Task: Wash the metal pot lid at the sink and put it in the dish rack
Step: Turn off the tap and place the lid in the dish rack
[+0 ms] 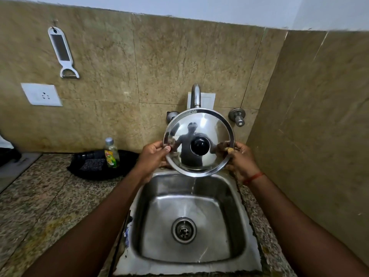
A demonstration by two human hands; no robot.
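1. While water falls in a thin stream from the lid's lower rim into the sink [139, 206], the metal pot lid [211, 124] is held up on edge between the two hands, domed side and black knob [200, 146] toward the person. Likely reason: tilted this way, rinse water runs off one low point and drops straight toward the drain [183, 230] below the hands.

2. The lid sits just under the tap spout [196, 94], which rises behind and above the hands. Whether the tap is running I cannot tell; the lid covers the spout's mouth.

3. Left hand [153, 156]: closed on the lid's left rim, thumb pressed across the front face, fingers curled behind and out of sight.

4. Right hand [240, 156]: clamped on the right rim, thumb on the front, remaining fingers wrapped behind. A red thread [253, 177] circles that wrist. Gripping opposite edges keeps both palms off the polished dome, my guess, and steadies a slippery disc.

5. Left of the left hand, on the tabletop [40, 196]: a dish soap bottle [111, 153] standing in a black tray [95, 170] with a dark scrub pad [92, 163]. All well apart from the hands, untouched.

6. Farther left and above, on the wall: a white peeler [61, 50] hanging, a socket plate [41, 94] below it.

7. No dish rack identifiable. Judgement: rinsing stage, racking not yet done.
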